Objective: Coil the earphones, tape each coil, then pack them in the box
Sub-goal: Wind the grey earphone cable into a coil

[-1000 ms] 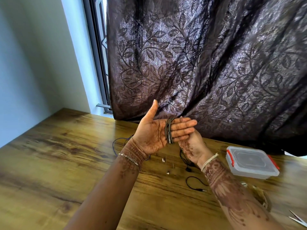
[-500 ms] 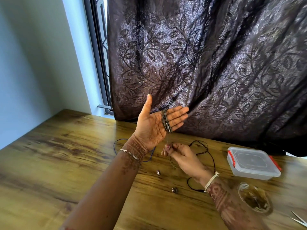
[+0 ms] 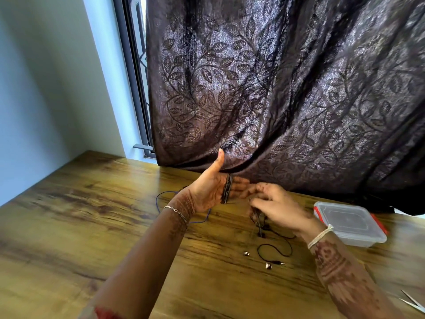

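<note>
My left hand (image 3: 210, 188) is held palm up above the table, thumb raised. A coil of black earphone cable (image 3: 227, 189) is wound around its fingers. My right hand (image 3: 278, 207) is just right of those fingers and pinches the loose black cable (image 3: 276, 246), which hangs down to the table. That cable ends in a jack plug (image 3: 280, 263), with two small earbuds (image 3: 246, 253) lying near it. A clear plastic box (image 3: 349, 223) with red clips and its lid on stands at the right.
A blue cable (image 3: 158, 202) loops on the wooden table (image 3: 92, 226) beneath my left wrist. Scissor tips (image 3: 414, 303) show at the lower right edge. A dark leaf-patterned curtain (image 3: 276, 100) hangs along the table's far side.
My right hand has come up from the table to beside my left fingers, bringing the loose cable with it. My left hand has dropped lower. The coil stays on its fingers.
</note>
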